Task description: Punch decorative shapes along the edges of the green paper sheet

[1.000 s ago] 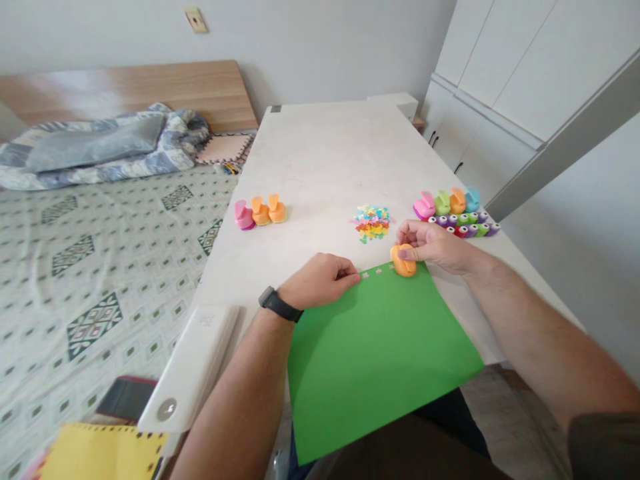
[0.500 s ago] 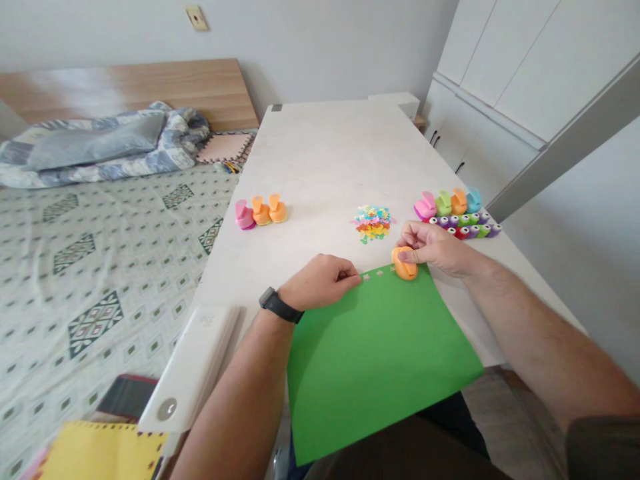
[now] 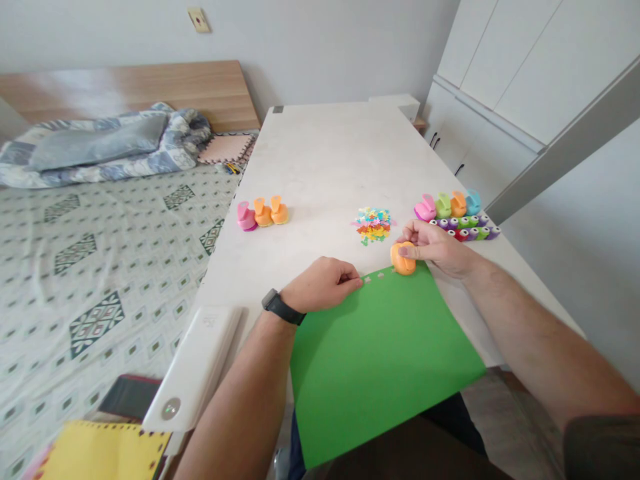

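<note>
The left hand [image 3: 327, 283] and the right hand [image 3: 433, 245] are apart from each other, both at the far edge of a sheet of green paper [image 3: 385, 360]. The left hand has its thumb and fingers pinched on that edge, and a watch [image 3: 283, 308] with a dark band is on the wrist. The right hand is clamped on an orange punch [image 3: 403, 261], thumb on top; the punch sits over the far edge of the paper, near its right corner. Small cut-out holes [image 3: 381, 275] run along the edge between the left hand and the punch.

The paper lies partly on a white table [image 3: 330, 153] and reaches past the near edge toward the person. Just beyond the right hand is a pile of colourful paper shapes [image 3: 373, 225].

A long white case [image 3: 195, 367] lies to the left of the left forearm. Faint grey print [image 3: 209, 320] shows near its far end, too small and blurred to read. A round silver disc [image 3: 171, 408] on the near end bears tiny marks, also unreadable. Beside the case are a dark phone [image 3: 131, 396] and yellow paper [image 3: 100, 453] with holes along its edges.
</note>
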The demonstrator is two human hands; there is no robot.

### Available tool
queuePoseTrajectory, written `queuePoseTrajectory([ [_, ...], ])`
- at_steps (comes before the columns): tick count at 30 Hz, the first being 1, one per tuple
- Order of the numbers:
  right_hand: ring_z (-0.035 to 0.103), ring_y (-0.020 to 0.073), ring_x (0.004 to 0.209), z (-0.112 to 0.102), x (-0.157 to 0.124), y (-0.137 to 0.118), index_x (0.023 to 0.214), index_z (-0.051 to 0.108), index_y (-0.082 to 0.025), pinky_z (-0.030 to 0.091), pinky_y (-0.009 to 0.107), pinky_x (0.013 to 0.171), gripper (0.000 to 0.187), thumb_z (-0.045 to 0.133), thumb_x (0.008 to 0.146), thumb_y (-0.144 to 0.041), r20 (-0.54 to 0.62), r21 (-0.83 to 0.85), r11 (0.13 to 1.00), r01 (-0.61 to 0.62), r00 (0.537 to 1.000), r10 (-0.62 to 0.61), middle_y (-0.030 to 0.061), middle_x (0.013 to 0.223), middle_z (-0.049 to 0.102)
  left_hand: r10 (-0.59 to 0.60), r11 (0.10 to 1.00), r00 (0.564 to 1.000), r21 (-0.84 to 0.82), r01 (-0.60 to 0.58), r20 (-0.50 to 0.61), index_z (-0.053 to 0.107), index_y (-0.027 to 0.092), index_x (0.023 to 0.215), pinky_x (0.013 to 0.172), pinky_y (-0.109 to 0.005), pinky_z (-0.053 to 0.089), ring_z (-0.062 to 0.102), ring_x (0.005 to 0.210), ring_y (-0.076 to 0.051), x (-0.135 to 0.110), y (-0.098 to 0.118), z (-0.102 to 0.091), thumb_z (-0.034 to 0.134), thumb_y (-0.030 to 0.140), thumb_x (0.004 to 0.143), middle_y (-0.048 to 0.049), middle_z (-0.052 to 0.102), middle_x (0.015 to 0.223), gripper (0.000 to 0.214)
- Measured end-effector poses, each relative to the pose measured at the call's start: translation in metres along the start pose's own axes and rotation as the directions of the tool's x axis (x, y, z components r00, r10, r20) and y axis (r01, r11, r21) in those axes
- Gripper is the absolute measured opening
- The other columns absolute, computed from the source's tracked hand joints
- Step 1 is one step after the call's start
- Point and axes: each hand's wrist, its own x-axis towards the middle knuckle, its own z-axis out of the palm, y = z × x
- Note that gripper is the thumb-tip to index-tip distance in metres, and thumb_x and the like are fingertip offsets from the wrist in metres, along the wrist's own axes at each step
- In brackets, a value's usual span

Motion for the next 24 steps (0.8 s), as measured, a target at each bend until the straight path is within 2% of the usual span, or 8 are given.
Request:
queuePoseTrajectory([
  [4, 0.06, 0.0164, 0.072, -0.003, 0.006, 0.0, 0.084, 0.051, -0.024, 0.047, 0.029, 0.061, 0.045, 0.091, 0.07, -0.039, -0.16, 0.038, 0.998, 0.049, 0.986, -0.042, 0.0006, 0.083, 0.064, 0.002, 1.0, 1.0, -0.007, -0.002, -0.001, 0.072, 0.017, 0.083, 0.06, -0.023, 0.035, 0.053, 0.06, -0.011, 0.0, -0.001, 0.0, 0.053, 0.041, 0.096, -0.0004, 0.066, 0.069, 0.034],
  [7, 0.061, 0.0169, 0.074, -0.005, 0.008, -0.001, 0.081, 0.051, -0.024, 0.051, 0.032, 0.067, 0.043, 0.089, 0.073, -0.042, -0.248, 0.055, 0.993, 0.104, 0.965, -0.087, -0.0005, 0.082, 0.063, 0.003, 1.0, 1.0, -0.007, -0.003, 0.0, 0.072, 0.017, 0.083, 0.06, -0.023, 0.035, 0.054, 0.06, -0.01, -0.001, -0.002, 0.0, 0.054, 0.041, 0.096, -0.0004, 0.066, 0.069, 0.033],
  [18, 0.064, 0.0147, 0.081, -0.003, 0.012, 0.004, 0.083, 0.055, -0.023, 0.055, 0.028, 0.073, 0.036, 0.086, 0.077, -0.04, -0.322, 0.149, 0.968, 0.201, 0.936, -0.144, -0.0017, 0.085, 0.065, -0.001, 1.0, 1.0, 0.0, 0.001, -0.004, 0.071, 0.017, 0.081, 0.062, -0.024, 0.036, 0.055, 0.063, -0.011, -0.001, -0.001, 0.0, 0.054, 0.04, 0.096, -0.0007, 0.068, 0.071, 0.032],
  [24, 0.066, 0.0163, 0.085, -0.003, 0.014, 0.007, 0.086, 0.056, -0.024, 0.056, 0.031, 0.078, 0.032, 0.084, 0.079, -0.039, -0.325, 0.132, 0.964, 0.229, 0.929, -0.177, -0.0012, 0.089, 0.067, 0.009, 1.0, 1.0, 0.011, -0.008, -0.012, 0.072, 0.017, 0.081, 0.062, -0.024, 0.036, 0.056, 0.063, -0.011, -0.001, 0.001, 0.0, 0.055, 0.037, 0.095, -0.0007, 0.069, 0.072, 0.03],
])
